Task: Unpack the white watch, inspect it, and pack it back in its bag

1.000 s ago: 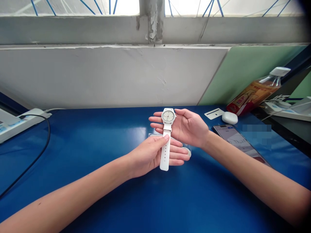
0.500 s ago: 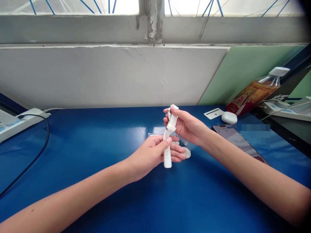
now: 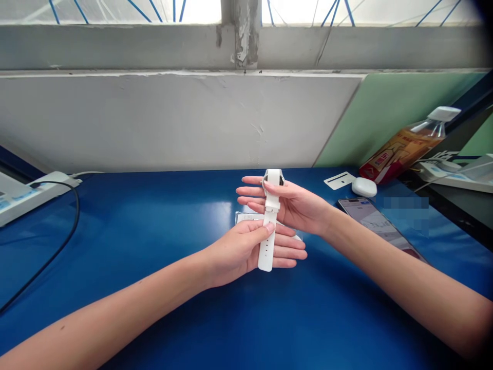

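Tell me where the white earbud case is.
In the head view, the earbud case lies far right on the blue table, between the white card and the phone.

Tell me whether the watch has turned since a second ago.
Yes. The white watch has flipped: its dial faced up, now the strap's back shows. It sits at the same spot before the white wall.

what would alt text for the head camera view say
Two bare hands hold a white watch over a blue table: the left hand pinches its strap, the right hand holds the case. A phone and a bottle lie to the right.
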